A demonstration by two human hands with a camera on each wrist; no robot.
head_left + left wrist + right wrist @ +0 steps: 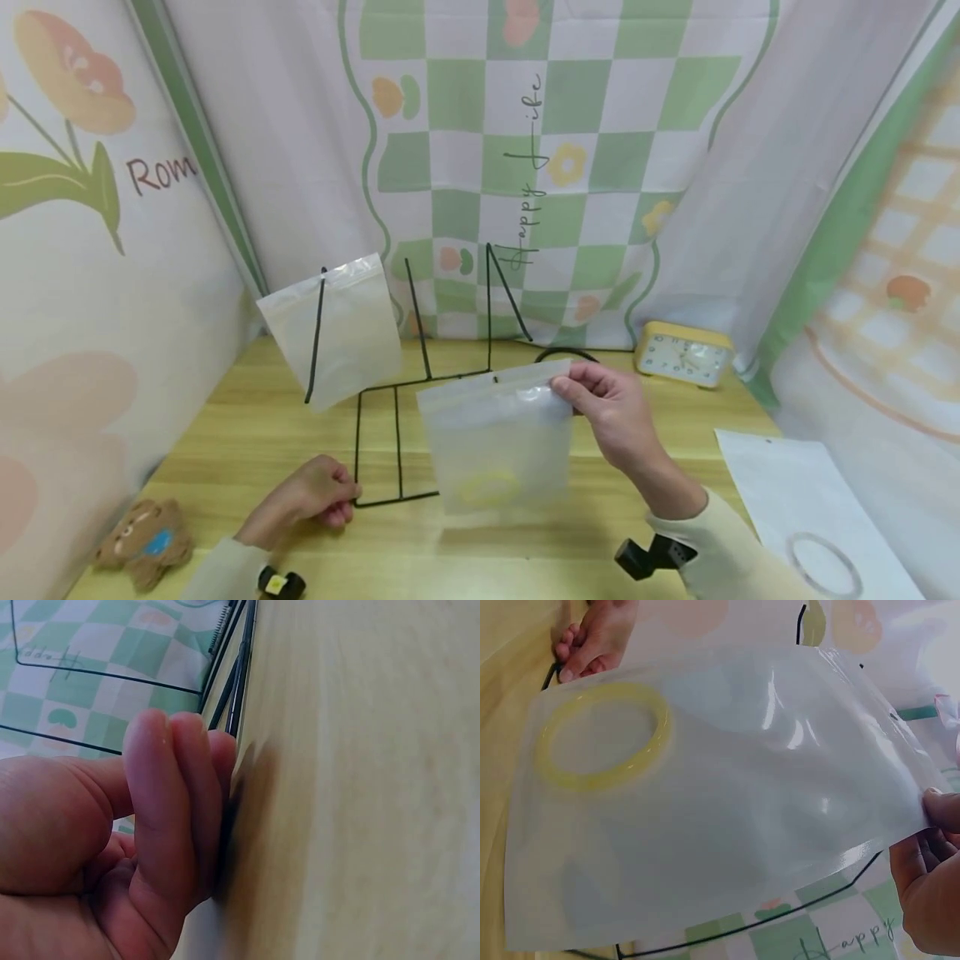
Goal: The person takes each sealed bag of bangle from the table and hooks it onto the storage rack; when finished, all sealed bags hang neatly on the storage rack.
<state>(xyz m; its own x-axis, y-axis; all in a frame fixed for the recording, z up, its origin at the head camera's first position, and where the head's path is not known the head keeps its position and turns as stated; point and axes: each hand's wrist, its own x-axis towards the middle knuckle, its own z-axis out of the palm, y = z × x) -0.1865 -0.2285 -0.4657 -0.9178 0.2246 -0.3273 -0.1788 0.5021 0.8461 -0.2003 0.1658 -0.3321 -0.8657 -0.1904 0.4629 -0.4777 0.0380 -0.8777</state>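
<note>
My right hand (pixel 611 408) pinches the top right corner of a frosted zip bag (pixel 502 442), held up in front of a black wire display rack (pixel 397 442). A yellow ring (pixel 604 736) shows inside near the bag's bottom. A small dark spot marks the middle of its top strip; I cannot tell whether a prong pokes through there. My left hand (pixel 322 492) pinches the rack's front left corner at the tabletop. Another zip bag (pixel 337 333) hangs on the rack's left prong, its contents unclear. The held bag hides part of the rack's right side.
On the right lies a flat white bag (pixel 795 475) with a pale ring (pixel 825 565) in it. A yellow clock (pixel 684 354) stands at the back right of the wooden table (pixel 247 417). A brown bear figure (pixel 146 542) lies at the front left. Patterned curtains surround the table.
</note>
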